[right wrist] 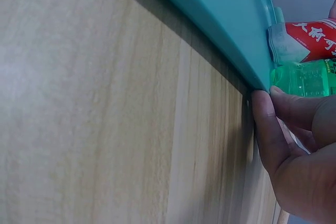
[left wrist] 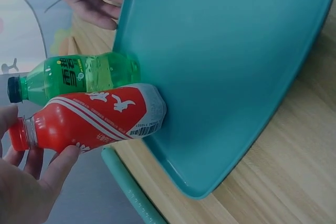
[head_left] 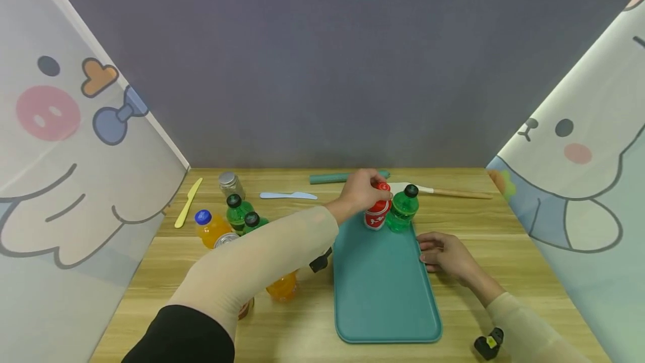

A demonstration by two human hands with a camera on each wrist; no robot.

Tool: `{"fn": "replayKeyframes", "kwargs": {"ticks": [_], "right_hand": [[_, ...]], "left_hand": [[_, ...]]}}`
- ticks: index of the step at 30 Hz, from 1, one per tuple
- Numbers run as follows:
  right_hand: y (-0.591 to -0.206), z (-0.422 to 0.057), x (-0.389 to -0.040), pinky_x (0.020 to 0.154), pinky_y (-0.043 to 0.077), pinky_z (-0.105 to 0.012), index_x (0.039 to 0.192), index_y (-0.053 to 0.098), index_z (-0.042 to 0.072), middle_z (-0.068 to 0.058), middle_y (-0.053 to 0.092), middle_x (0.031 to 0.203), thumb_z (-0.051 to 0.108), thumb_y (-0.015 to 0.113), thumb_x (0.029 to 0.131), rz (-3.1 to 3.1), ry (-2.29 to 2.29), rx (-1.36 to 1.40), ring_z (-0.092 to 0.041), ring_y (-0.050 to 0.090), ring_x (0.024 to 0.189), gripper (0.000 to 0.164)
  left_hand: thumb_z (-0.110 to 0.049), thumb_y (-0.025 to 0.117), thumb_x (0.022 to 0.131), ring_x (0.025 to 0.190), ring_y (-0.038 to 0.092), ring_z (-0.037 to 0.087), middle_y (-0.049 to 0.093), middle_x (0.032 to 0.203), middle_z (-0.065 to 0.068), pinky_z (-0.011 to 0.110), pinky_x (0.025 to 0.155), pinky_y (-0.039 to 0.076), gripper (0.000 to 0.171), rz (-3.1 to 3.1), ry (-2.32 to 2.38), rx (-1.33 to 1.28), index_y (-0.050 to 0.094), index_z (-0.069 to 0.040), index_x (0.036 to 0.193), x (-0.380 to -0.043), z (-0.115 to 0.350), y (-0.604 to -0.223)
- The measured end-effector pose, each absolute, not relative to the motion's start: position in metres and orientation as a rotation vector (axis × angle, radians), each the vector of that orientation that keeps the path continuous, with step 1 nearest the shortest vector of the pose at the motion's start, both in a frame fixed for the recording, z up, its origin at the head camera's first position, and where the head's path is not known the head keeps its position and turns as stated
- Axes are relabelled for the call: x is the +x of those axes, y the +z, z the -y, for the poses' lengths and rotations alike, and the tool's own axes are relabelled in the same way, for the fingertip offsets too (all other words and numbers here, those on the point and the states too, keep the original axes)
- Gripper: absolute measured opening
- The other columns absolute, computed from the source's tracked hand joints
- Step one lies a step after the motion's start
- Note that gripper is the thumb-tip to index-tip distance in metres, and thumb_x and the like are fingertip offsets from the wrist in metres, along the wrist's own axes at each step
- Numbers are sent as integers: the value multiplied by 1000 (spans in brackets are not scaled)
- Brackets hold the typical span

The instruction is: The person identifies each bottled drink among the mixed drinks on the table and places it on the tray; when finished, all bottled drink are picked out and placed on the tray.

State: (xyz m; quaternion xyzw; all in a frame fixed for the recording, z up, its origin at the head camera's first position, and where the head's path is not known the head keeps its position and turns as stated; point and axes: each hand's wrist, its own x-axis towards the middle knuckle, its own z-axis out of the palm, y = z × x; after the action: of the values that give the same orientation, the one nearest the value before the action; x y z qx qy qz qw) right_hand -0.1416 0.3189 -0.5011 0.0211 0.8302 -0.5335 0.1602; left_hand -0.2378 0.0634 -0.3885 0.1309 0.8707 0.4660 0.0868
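Note:
My left hand (head_left: 360, 190) reaches to the far end of the teal tray (head_left: 385, 290) and grips a red bottle (left wrist: 100, 119) around its capped neck and shoulder. That bottle stands on the tray right beside a green soda bottle (head_left: 403, 210) with a black cap. At the tray's right edge my right hand (head_left: 445, 255) pinches the rim between thumb (right wrist: 294, 106) and fingers, as the right wrist view shows. From the left wrist view, both bottle bases appear to rest on the tray's surface.
Left of the tray stand green bottles (head_left: 237, 212), an orange drink bottle (head_left: 214, 229) and a lidded jar (head_left: 230, 184), partly hidden by my left arm. A yellow knife (head_left: 188, 203), a blue knife (head_left: 287, 195), a green rod (head_left: 327, 178) and a wooden-handled spatula (head_left: 461, 193) lie behind.

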Motion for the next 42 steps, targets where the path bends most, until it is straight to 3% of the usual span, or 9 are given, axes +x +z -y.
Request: {"fn": "replayKeyframes", "kwargs": {"ticks": [11,20,33,42], "right_hand": [[-500,-317,-140,71,64,-37,139,53,-11,-30,63,124,-5,68,93,-2366,-1521,62,-23,72,96,48],[-503,-319,-138,70,63,-37,139,53,-12,-30,63,124,-4,69,93,-2378,-1507,59,-24,71,96,50],[-503,-320,-137,69,63,-37,138,53,-12,-29,63,123,-5,70,92,-2372,-1506,74,-23,71,96,50],[-501,-320,-140,69,63,-37,140,51,-12,-30,62,123,-5,68,93,-2362,-1530,48,-20,72,91,51]], "left_hand": [[-26,76,93,105,65,21,67,119,6,31,81,59,34,-2402,1471,392,71,-11,123,-236,-50,-385],[-39,71,96,130,57,24,57,146,7,36,96,55,55,-2294,1378,481,57,-20,146,-228,-32,-372],[-44,68,97,126,59,19,60,134,-3,42,100,54,47,-2301,1421,537,60,-27,140,-198,30,-333],[-36,68,99,120,59,19,62,131,0,41,96,54,43,-2433,1384,629,60,-18,136,-163,77,-324]]}}
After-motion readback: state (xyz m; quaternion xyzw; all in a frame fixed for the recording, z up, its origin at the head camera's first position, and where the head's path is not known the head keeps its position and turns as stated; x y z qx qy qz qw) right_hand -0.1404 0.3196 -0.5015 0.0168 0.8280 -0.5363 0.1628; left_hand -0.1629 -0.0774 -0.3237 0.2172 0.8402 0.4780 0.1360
